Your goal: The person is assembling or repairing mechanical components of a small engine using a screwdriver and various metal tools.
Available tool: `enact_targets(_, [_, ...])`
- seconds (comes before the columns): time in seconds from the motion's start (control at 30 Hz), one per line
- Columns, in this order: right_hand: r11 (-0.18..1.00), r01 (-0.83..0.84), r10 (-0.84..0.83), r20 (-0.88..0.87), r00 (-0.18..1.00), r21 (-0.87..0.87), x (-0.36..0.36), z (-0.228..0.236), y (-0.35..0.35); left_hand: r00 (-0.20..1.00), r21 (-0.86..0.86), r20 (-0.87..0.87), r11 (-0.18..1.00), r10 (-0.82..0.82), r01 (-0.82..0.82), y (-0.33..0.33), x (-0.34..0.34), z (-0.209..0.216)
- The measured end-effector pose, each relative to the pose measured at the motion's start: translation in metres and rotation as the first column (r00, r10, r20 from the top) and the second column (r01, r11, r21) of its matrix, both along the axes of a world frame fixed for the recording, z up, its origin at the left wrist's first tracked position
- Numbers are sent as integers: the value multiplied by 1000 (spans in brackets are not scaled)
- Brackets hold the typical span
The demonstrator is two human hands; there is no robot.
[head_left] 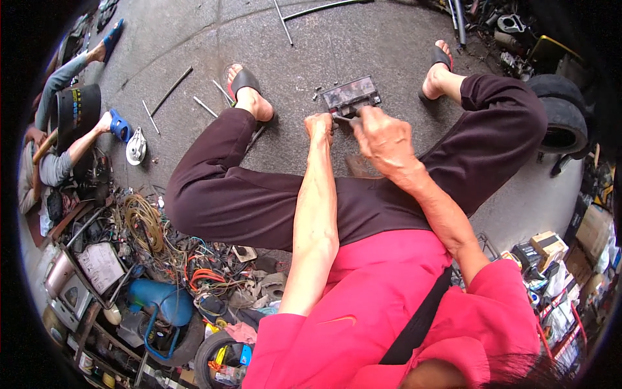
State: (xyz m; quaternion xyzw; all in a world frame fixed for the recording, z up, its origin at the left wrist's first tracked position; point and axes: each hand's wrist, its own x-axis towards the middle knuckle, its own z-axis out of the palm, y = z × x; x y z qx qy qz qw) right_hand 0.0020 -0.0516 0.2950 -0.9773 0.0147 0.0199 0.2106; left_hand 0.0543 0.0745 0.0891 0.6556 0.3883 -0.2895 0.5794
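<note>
A collared, short-sleeved pink shirt (382, 279) is worn, marked with a curved orange emblem (350, 318). Across the shirt a black strap (420, 319) is slung; below it, dark maroon trousers (253, 198) and black, red-edged sandals (245, 80) are worn.

The left arm (315, 201) reaches nearly straight ahead; the right arm (447, 211) slants inward. The 2 hands sit close together, left hand (319, 126) and right hand (387, 139) both curled.

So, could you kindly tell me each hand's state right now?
Left hand: closed at the dark rectangular unit; hold unclear.
Right hand: curled closed beside it; what it holds cannot be told.
</note>
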Motion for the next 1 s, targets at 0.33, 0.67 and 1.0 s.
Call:
enact_targets(0.33, [876,425,-423,59,904,-230,21,0,-103,881,-248,446,968,157,-47,-31,31,112])
enact_targets(0.67, [956,72,-256,-687,680,-285,15,-98,-68,889,-231,457,963,-19,140,-39,13,121])
enact_targets(1.0, [951,278,-284,-726,626,-133,21,-168,-56,864,-259,478,965,156,-31,26,13,165])
